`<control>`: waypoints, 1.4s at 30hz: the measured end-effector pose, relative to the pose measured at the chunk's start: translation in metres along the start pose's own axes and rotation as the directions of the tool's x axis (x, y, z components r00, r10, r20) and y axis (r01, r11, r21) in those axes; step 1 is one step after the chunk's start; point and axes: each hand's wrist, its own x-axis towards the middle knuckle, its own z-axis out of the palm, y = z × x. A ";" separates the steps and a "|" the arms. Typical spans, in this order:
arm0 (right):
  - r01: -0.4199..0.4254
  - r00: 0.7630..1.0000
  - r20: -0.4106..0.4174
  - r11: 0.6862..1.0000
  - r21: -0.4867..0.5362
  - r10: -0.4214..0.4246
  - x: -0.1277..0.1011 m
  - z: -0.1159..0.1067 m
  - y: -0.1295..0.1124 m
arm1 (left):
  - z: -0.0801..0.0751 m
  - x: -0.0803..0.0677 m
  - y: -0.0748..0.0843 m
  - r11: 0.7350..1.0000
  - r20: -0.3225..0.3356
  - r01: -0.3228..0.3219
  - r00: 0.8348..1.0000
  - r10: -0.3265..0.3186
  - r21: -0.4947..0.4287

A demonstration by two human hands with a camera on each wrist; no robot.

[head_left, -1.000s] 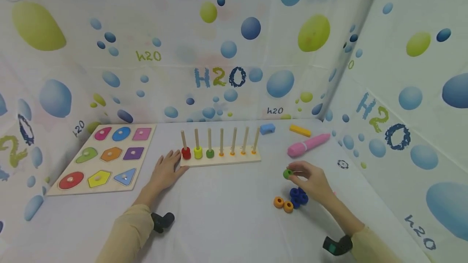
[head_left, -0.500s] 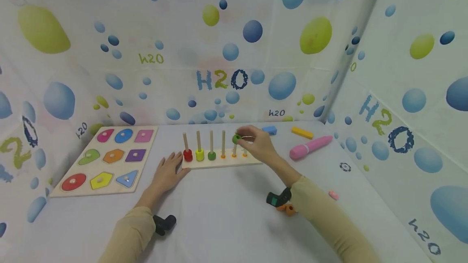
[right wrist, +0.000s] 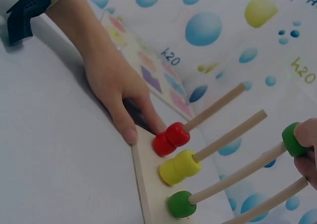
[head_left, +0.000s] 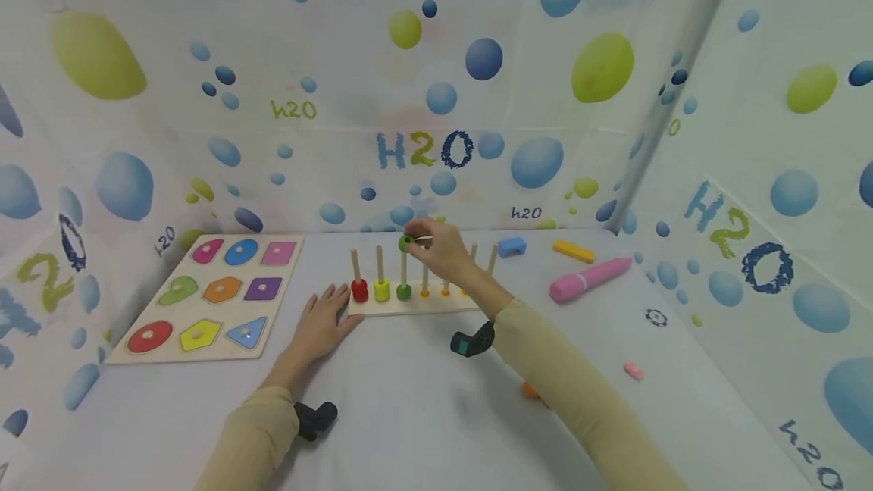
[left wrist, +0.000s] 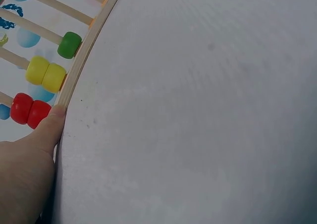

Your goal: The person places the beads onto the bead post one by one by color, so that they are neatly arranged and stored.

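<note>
1. The right hand [head_left: 443, 248] pinches a green ring [head_left: 407, 243] at the top of the third peg [head_left: 404, 270]; the right wrist view shows the ring [right wrist: 292, 140] threaded on it.
2. The left hand [head_left: 326, 320], fingers flat, rests against the peg board [head_left: 409, 304] at its left edge.
3. Bare table [head_left: 409, 400] lies nearer the person than both hands.

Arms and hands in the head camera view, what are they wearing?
Both arms wear long beige sleeves. The left hand and right hand are bare: no gloves or rings show. A small black device sits at the left wrist, and a black device with a teal patch sits at the right wrist.
</note>
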 end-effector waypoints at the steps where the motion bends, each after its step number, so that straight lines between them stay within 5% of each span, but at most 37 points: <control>1: -0.004 1.000 0.005 1.000 -0.006 0.004 0.000 0.000 0.001 | 0.000 0.001 0.002 1.000 0.001 -0.002 1.000 0.002 0.001; 14: 0.041 0.999 -0.022 0.995 -0.095 -0.043 -0.003 -0.007 0.007 | 0.001 0.005 0.011 1.000 0.015 0.007 1.000 -0.007 0.003; 23: -0.029 0.994 -0.107 0.998 0.056 0.034 -0.020 -0.025 0.014 | 0.002 0.006 0.009 1.000 0.013 -0.003 1.000 0.003 0.012; 34: -0.124 0.992 -0.010 0.990 0.070 0.125 -0.089 -0.077 0.005 | -0.004 0.000 0.007 1.000 -0.007 -0.002 1.000 0.002 0.015; 42: -0.199 0.980 0.010 0.980 -0.012 0.199 -0.155 -0.107 0.055 | -0.002 0.000 0.003 1.000 0.001 0.003 1.000 -0.003 0.009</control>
